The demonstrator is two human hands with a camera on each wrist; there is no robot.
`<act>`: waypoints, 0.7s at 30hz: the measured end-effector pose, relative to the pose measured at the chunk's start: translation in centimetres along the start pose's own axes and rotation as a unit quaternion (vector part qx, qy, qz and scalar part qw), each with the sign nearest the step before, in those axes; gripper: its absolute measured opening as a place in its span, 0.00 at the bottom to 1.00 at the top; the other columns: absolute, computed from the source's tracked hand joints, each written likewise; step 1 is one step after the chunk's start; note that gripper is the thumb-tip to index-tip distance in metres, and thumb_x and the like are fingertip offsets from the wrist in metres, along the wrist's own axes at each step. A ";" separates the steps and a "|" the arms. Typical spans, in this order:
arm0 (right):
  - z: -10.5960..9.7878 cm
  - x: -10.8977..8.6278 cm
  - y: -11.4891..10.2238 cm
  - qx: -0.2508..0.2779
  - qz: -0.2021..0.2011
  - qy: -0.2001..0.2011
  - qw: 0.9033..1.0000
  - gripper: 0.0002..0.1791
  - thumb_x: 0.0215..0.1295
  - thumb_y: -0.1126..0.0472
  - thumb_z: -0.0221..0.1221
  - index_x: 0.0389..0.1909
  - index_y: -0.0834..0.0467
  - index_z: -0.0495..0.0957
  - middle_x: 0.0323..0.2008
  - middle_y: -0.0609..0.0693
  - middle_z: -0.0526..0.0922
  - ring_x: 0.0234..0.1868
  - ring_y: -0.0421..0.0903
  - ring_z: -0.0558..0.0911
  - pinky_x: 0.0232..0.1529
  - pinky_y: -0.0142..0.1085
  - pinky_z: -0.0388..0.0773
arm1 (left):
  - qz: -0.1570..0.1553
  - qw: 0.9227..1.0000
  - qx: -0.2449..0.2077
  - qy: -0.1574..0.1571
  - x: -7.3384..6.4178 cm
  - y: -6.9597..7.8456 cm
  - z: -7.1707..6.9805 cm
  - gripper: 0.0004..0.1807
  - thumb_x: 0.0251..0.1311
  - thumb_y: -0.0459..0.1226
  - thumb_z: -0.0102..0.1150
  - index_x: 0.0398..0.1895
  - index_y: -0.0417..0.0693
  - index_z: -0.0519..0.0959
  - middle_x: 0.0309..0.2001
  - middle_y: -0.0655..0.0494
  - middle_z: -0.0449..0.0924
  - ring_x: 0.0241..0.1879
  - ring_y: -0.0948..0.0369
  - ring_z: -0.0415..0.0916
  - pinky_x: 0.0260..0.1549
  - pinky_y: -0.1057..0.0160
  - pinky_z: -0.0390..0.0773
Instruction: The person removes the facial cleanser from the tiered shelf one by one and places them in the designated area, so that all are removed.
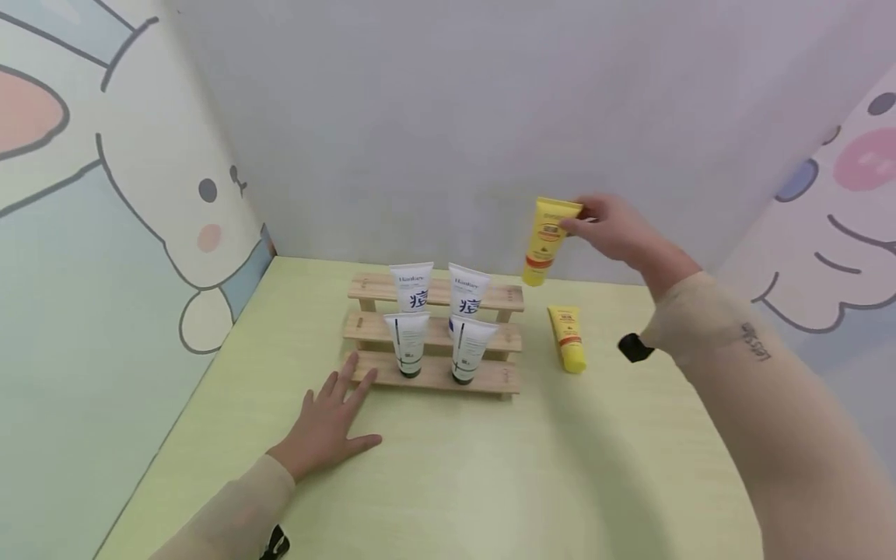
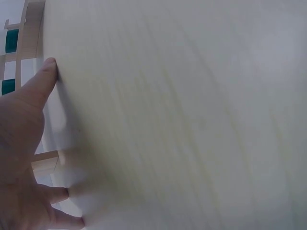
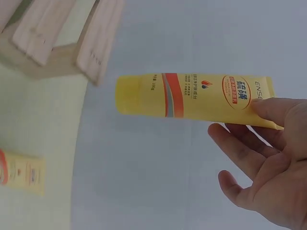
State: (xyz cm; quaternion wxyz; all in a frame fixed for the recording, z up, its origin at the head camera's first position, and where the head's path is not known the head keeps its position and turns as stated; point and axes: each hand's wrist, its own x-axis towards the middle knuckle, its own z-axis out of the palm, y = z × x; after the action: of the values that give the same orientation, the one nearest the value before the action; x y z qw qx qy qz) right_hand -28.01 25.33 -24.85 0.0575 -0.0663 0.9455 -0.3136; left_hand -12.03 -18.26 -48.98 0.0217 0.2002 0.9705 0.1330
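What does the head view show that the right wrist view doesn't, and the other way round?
Only the head view shows the left hand, four white tubes standing on the wooden rack, and the cartoon figures.

Only the right wrist view shows the palm side of the right hand and a readable "100g" print.

Both show the right hand pinching one yellow tube, the second yellow tube lying on the table, and the rack, partly cut off in the wrist view.

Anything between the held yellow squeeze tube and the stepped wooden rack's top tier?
Nothing visible: the yellow squeeze tube in the right hand has open space to the right end of the wooden top tier.
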 end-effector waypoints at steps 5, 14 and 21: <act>-1.4 -1.8 5.8 0.032 0.052 -0.012 0.998 0.37 0.83 0.41 0.45 0.75 0.68 0.62 0.69 0.71 0.73 0.70 0.66 0.73 0.74 0.66 0.61 | -0.004 1.000 0.004 0.005 -0.6 -0.3 -0.5 0.56 0.59 0.61 0.72 0.85 0.51 0.55 0.85 0.38 0.37 0.73 0.27 0.62 0.57 0.16 0.65; 0.4 -2.9 15.3 0.002 0.133 -0.089 0.987 0.36 0.86 0.49 0.39 0.72 0.79 0.58 0.66 0.78 0.72 0.70 0.74 0.70 0.71 0.73 0.58 | -0.006 1.000 0.024 0.005 -1.2 -0.9 -0.5 0.57 0.58 0.62 0.71 0.85 0.52 0.55 0.85 0.38 0.38 0.73 0.28 0.63 0.55 0.17 0.67; 2.8 -1.2 19.5 -0.029 0.163 -0.176 0.970 0.34 0.83 0.56 0.43 0.69 0.85 0.56 0.56 0.74 0.82 0.62 0.69 0.81 0.70 0.73 0.59 | -0.010 1.000 0.019 -0.002 -1.5 -1.1 -0.6 0.57 0.59 0.63 0.70 0.85 0.53 0.54 0.85 0.38 0.37 0.73 0.28 0.63 0.56 0.17 0.67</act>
State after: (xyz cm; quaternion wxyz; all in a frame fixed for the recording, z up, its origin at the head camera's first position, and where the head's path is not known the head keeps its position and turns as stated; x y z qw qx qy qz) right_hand -28.12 39.42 -38.71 0.2710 0.0333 0.9273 -0.2559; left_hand -11.08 -19.96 -48.75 0.0206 0.1912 0.9747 0.1136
